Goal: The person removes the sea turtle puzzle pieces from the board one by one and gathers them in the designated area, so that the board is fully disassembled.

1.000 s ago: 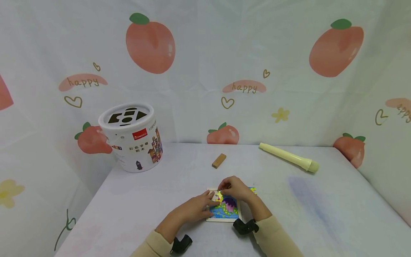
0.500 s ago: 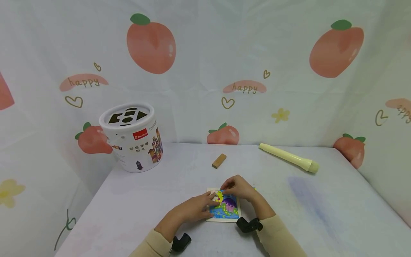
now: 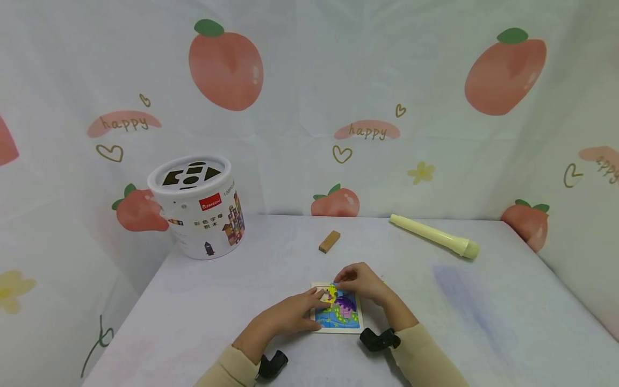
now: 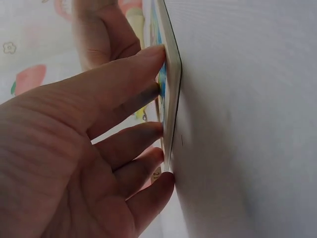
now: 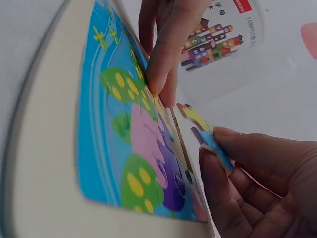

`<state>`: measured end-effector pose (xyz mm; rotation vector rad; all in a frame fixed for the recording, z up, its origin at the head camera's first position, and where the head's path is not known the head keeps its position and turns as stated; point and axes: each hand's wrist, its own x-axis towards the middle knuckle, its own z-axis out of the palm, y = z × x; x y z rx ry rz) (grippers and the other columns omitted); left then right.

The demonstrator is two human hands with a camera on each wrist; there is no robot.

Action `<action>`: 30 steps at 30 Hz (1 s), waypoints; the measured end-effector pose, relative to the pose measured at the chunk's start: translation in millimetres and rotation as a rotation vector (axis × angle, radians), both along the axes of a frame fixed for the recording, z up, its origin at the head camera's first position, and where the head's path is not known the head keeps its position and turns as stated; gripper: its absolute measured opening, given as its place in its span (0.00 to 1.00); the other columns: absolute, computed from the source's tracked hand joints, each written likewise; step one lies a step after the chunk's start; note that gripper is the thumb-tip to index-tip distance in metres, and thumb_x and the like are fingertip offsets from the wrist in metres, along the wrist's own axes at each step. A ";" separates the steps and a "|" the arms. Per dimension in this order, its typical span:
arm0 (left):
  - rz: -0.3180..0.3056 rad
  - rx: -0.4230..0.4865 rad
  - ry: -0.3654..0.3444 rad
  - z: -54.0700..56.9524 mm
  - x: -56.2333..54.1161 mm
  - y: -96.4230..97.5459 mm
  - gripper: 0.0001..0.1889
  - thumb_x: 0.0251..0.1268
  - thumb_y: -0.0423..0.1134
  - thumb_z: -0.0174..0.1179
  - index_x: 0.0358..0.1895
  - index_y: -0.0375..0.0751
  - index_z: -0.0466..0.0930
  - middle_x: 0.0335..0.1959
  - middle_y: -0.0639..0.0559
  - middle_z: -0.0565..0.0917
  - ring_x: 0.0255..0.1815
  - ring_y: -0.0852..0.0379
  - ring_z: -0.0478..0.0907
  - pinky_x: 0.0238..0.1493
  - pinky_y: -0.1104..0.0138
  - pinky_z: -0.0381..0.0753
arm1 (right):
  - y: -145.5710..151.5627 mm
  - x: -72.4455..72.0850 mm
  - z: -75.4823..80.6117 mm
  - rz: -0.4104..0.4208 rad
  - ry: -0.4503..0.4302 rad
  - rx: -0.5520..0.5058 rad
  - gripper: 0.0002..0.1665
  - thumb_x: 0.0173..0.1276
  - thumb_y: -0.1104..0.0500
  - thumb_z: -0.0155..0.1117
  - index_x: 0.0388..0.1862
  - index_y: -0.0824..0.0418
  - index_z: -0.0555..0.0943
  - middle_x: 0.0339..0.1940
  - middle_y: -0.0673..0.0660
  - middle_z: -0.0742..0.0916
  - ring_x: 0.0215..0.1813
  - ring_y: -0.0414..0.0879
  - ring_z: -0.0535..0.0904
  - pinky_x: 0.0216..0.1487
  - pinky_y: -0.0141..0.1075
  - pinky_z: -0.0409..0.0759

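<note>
Blue-and-yellow puzzle piece (image 5: 214, 145) pinched in my right hand (image 3: 361, 281), I rest my left hand (image 3: 301, 312), fingers apart, on the left of the board (image 5: 49, 163) so it shouldn't slide.

A person's left hand (image 3: 290, 313) covers the left side of a pale-framed, rectangular puzzle board (image 5: 54, 148) in the head view, while the right hand (image 3: 362, 282) hides its upper right corner. Fingertips mask part of a small blue puzzle piece (image 5: 213, 144) in the right hand's grip; whether the yellow part beside it is joined on cannot be told. Seen nearly edge-on from the left wrist, the board's picture is unreadable. Both beige fabric sleeves (image 3: 229, 370) run off the head view's lower edge. The right wrist view's top crops a white, round bucket (image 3: 198, 215), its finest print illegible.
</note>
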<state>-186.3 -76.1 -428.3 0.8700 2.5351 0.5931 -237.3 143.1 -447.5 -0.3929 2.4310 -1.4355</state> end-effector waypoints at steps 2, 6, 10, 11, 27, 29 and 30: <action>0.006 -0.003 -0.008 1.4 0.1 0.1 0.26 0.58 0.47 0.63 0.63 0.54 0.72 0.72 0.51 0.61 0.73 0.48 0.57 0.67 0.49 0.64 | 3.0 0.3 0.2 -0.006 -0.010 -0.011 0.11 0.60 0.58 0.66 0.38 0.65 0.83 0.31 0.54 0.85 0.29 0.42 0.75 0.32 0.32 0.80; 0.012 -0.003 -0.017 3.6 0.1 0.4 0.27 0.57 0.47 0.64 0.62 0.54 0.73 0.71 0.51 0.63 0.73 0.48 0.57 0.67 0.49 0.64 | 9.8 1.7 2.6 -0.012 -0.027 -0.029 0.13 0.62 0.57 0.65 0.40 0.66 0.82 0.33 0.55 0.85 0.32 0.42 0.77 0.36 0.34 0.82; 0.014 0.000 -0.014 3.6 0.5 1.5 0.27 0.56 0.47 0.65 0.61 0.53 0.73 0.71 0.51 0.64 0.73 0.49 0.57 0.68 0.50 0.63 | 19.4 3.7 5.7 -0.018 -0.025 -0.038 0.14 0.63 0.57 0.64 0.41 0.67 0.81 0.35 0.55 0.85 0.33 0.41 0.78 0.37 0.36 0.83; 0.013 -0.001 -0.009 3.3 0.6 1.8 0.27 0.56 0.47 0.65 0.61 0.53 0.73 0.71 0.51 0.64 0.73 0.49 0.56 0.68 0.51 0.63 | 22.3 4.2 6.4 -0.019 -0.024 -0.036 0.14 0.63 0.57 0.64 0.41 0.67 0.81 0.35 0.56 0.85 0.34 0.41 0.78 0.38 0.36 0.84; 0.009 -0.012 0.005 0.2 2.8 3.5 0.29 0.56 0.46 0.64 0.64 0.51 0.71 0.72 0.50 0.61 0.75 0.50 0.53 0.70 0.52 0.60 | 69.9 9.7 13.0 -0.160 -0.038 0.017 0.14 0.62 0.56 0.65 0.39 0.67 0.81 0.32 0.54 0.84 0.32 0.42 0.77 0.33 0.33 0.79; 0.008 -0.008 0.005 -0.2 3.0 3.3 0.29 0.56 0.46 0.64 0.64 0.51 0.71 0.72 0.50 0.61 0.75 0.50 0.53 0.70 0.52 0.60 | 76.9 9.9 12.2 -0.166 -0.035 0.014 0.15 0.62 0.56 0.64 0.40 0.68 0.80 0.33 0.54 0.85 0.33 0.42 0.77 0.35 0.34 0.81; 0.008 -0.005 0.006 -0.4 3.1 3.2 0.29 0.56 0.46 0.64 0.64 0.51 0.71 0.72 0.50 0.61 0.75 0.50 0.53 0.70 0.52 0.60 | 80.3 10.1 11.9 -0.169 -0.036 0.010 0.15 0.62 0.56 0.64 0.40 0.68 0.80 0.34 0.55 0.85 0.33 0.42 0.78 0.36 0.34 0.82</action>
